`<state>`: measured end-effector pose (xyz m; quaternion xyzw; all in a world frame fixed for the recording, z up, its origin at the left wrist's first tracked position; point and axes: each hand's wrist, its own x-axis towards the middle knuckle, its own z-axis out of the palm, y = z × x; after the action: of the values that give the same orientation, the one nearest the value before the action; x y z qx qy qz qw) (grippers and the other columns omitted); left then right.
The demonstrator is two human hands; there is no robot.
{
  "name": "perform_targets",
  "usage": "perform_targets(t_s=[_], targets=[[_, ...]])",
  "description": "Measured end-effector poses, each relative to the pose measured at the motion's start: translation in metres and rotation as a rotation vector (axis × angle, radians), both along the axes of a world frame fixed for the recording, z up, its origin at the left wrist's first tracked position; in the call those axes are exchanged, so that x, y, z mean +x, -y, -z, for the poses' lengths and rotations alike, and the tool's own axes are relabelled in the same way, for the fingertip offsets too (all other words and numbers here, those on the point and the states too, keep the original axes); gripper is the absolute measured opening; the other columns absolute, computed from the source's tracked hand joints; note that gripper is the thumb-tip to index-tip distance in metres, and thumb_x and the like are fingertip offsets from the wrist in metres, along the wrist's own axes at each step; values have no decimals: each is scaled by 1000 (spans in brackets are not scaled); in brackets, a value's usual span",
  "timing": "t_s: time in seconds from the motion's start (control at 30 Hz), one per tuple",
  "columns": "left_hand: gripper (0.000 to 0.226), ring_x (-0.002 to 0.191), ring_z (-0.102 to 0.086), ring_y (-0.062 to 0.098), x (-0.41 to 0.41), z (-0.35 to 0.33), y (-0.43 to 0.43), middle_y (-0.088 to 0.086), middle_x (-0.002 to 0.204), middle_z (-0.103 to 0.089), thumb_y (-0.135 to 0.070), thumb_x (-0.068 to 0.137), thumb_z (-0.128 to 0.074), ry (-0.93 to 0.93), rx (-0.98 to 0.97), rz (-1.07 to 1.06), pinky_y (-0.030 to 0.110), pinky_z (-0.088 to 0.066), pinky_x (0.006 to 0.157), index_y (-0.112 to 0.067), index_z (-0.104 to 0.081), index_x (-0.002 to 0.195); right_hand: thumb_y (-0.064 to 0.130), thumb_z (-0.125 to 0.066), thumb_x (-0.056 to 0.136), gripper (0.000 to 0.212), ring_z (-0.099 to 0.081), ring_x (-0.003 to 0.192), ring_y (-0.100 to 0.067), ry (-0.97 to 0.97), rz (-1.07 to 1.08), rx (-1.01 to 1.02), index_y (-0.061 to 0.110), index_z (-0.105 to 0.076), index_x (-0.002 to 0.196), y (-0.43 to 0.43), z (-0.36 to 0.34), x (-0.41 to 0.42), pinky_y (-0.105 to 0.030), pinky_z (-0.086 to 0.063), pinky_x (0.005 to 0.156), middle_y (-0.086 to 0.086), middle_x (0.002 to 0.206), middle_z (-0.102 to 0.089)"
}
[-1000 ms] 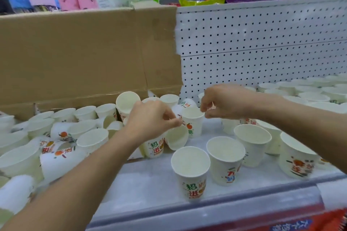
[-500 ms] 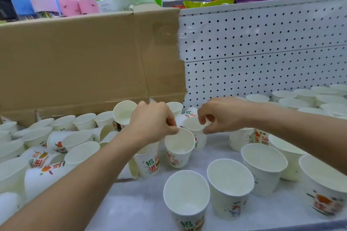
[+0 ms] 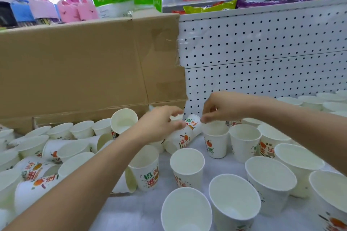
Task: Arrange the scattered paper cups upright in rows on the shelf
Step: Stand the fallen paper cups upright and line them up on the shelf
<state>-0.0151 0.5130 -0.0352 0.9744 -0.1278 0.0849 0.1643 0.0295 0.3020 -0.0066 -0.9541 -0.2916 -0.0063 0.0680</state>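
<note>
The right hand (image 3: 227,107) is pinching — seemingly, through blur — the rim of an upright cup (image 3: 216,143) on the shelf (image 3: 148,206); the left hand (image 3: 159,125), fingers spread, is touching a tipped cup (image 3: 183,138) just beside it.

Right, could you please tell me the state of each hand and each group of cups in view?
tipped cup: lying on its side.
rear cup: upright.
left hand: open, fingers spread over the tipped cup.
right hand: pinching the rear cup's rim.
front cups: upright, empty.
left pile: jumbled, many on their sides.
</note>
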Motion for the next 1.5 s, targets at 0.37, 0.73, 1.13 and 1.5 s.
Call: perform_targets(t_s=[0.37, 0.73, 1.13, 1.5], targets=[[73, 114, -40, 20, 51, 21, -2, -3, 114, -46, -56, 60, -76, -137, 315, 90, 34, -41, 93, -48, -49, 126, 20, -77, 77, 35, -53, 47, -19, -229, 201, 73, 11, -44, 85, -55, 23, 56, -24, -45, 43, -11, 75, -58], [25, 81, -54, 4, 34, -4, -9, -9, 94, -63, -23, 78, -74, -100, 153, 145, 13, -41, 68, -23, -72, 104, 3, -71, 80, 17, -46, 49, -17, -311, 161, 354, -3, -69, 96, -47, 11, 50, -24, -40, 45, -10, 64, -58], [8, 77, -48, 5, 9, 6, -15, -16, 76, -54, -25, 83, -72, 135, 109, 153, 24, -43, 71, -21, -75, 89, 12, -63, 88, 9, -57, 60, -11, -10, 104, 424, 8, -71, 88, -28, -2, 38, -22, -44, 48, 0, 80, -67], [23, 77, -55, 0, 14, 12, -14, -16, 87, -63, -31, 80, -75, 46, 110, 117, 22, -48, 73, -25, -73, 102, 15, -62, 84, 11, -62, 78, -19, 226, 0, -101, 13, -72, 90, -38, 23, 32, -32, -53, 67, -4, 90, -70]])
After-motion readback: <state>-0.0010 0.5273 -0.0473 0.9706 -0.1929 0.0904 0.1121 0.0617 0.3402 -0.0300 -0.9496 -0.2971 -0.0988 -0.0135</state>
